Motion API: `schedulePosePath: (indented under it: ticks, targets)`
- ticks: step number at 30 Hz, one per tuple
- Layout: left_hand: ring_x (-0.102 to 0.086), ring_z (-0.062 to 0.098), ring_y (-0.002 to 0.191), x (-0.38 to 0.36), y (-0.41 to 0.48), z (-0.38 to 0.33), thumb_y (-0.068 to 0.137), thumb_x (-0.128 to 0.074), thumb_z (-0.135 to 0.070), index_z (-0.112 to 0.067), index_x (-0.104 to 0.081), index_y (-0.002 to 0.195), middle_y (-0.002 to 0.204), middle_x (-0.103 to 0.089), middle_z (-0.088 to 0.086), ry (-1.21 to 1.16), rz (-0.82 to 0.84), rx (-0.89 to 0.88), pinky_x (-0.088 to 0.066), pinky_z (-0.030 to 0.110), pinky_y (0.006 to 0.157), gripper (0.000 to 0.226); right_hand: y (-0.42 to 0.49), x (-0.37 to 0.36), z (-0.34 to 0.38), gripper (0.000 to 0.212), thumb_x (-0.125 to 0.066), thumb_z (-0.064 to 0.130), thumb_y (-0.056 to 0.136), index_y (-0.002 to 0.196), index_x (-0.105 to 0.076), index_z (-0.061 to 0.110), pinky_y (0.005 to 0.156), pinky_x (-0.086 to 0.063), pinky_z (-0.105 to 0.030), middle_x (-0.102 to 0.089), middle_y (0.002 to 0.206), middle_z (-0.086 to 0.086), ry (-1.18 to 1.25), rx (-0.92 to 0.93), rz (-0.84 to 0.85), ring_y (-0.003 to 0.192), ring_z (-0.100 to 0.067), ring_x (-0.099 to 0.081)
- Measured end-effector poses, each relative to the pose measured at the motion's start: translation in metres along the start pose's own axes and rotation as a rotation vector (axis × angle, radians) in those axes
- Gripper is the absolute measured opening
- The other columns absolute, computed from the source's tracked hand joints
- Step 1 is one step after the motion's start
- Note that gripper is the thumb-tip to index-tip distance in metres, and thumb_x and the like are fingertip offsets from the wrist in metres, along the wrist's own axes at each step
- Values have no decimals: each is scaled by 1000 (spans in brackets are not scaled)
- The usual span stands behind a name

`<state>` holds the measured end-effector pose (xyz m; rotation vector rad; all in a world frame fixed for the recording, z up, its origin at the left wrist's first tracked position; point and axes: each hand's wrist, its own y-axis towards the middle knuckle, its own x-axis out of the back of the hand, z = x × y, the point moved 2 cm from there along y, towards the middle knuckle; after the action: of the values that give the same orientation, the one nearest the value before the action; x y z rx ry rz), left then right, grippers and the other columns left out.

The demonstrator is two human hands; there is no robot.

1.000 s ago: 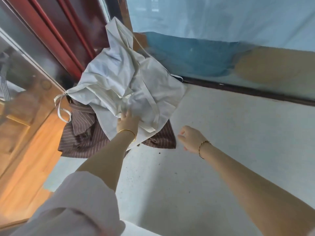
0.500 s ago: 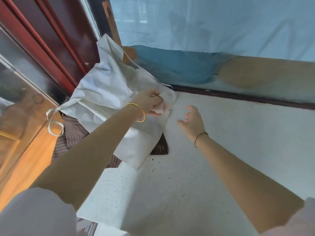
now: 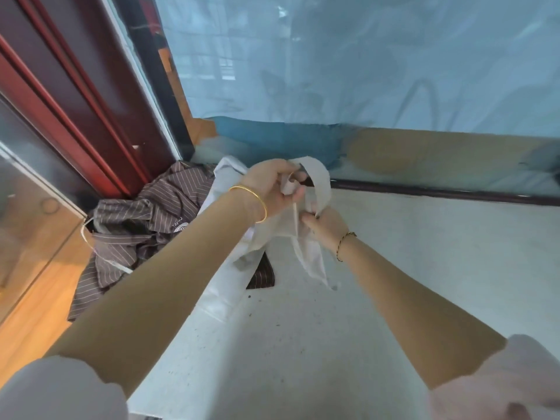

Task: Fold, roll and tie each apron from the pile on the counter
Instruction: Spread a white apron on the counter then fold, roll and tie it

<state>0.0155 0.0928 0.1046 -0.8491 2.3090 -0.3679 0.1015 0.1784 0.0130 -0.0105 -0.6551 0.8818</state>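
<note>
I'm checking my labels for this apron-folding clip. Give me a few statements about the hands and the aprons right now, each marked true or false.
1. Both the left hand and the right hand grip the white cloth apron. True.
2. The brown pinstriped apron lies to the right of the white one. False: it lies to its left, beside the dark red frame.
3. The thin gold bangle is on the left wrist. True.
4. The white apron is rolled and tied. False: it is loose and crumpled, partly lifted off the pale speckled counter.
</note>
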Motion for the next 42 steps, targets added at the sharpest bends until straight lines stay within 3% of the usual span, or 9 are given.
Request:
schedulePosePath:
  ticks: [3, 8, 12, 16, 20, 26, 33, 37, 42]
  targets:
    - [-47, 19, 76, 37, 13, 12, 85, -46, 0, -15, -54, 76, 86, -53, 6, 291, -368, -27, -50, 31, 74, 19, -7, 9, -10, 24, -44, 23, 97, 80, -55, 9, 60, -39, -28, -57, 78, -8, -117, -4, 2, 72, -23, -52]
    - [-58, 14, 82, 49, 6, 64, 71, -77, -44, -16, -57, 97, 83, -62, -5, 876, -153, 202, -48, 30, 82, 42, -23, 23, -10, 27, -44, 24, 98, 85, -62, 8, 57, -39, -23, -60, 76, -7, -91, 55, 59, 71, -20, -54]
    - [-57, 21, 68, 20, 3, 79, 79, -73, -33, -11, -59, 98, 74, -59, 4, 842, -110, 116, -49, 32, 65, 32, -36, 40, -27, 28, -56, 37, 92, 79, -63, 13, 66, -47, -28, -63, 75, -4, 73, -21, 73, 74, -23, -62]
    - [-60, 28, 89, -6, 0, 96, 94, -55, -19, -15, -53, 113, 96, -61, 9, 601, -140, 161, -51, 49, 81, 20, -60, 82, -64, 64, -68, 43, 79, 131, -43, 15, 90, -45, -38, -48, 126, -5, -194, -106, -334, 112, -26, -51]
    - [-56, 23, 76, -43, -21, 119, 92, -56, -21, -15, -52, 105, 86, -60, 6, 400, -208, 267, -44, 39, 82, 14, -118, 121, -117, 65, -65, 38, 80, 133, -36, 15, 92, -43, -43, -40, 129, -7, -234, -246, -534, 112, -29, -46]
    - [-60, 25, 77, -101, -69, 173, 91, -58, -23, -15, -57, 99, 83, -64, 7, 350, -132, 336, -47, 38, 76, 11, -200, 131, -191, 7, -56, 15, 84, 83, -55, 8, 84, -47, -39, -54, 87, -6, 453, -515, -155, 88, -26, -53]
    - [-58, 23, 74, -136, -141, 245, 95, -50, -16, -14, -55, 107, 84, -61, 6, 194, -112, 309, -46, 41, 74, 13, -313, 149, -212, 43, -59, 33, 88, 128, -55, 16, 100, -43, -50, -60, 124, -5, 1164, -120, 394, 117, -26, -55]
    - [-59, 22, 71, -147, -174, 273, 96, -48, -14, -11, -57, 98, 79, -62, 6, 154, -72, 274, -46, 39, 62, 10, -346, 154, -227, 24, -58, 15, 92, 115, -54, 13, 95, -48, -49, -65, 107, -9, 757, -410, 145, 96, -27, -64]
    - [-64, 15, 47, -158, -210, 309, 97, -47, -11, -7, -58, 84, 56, -65, 4, 313, 98, 351, -54, 24, 50, 17, -365, 180, -254, 29, -52, 13, 95, 124, -50, 15, 59, -56, -46, -53, 125, -5, 1010, -661, -357, 112, -30, -57]
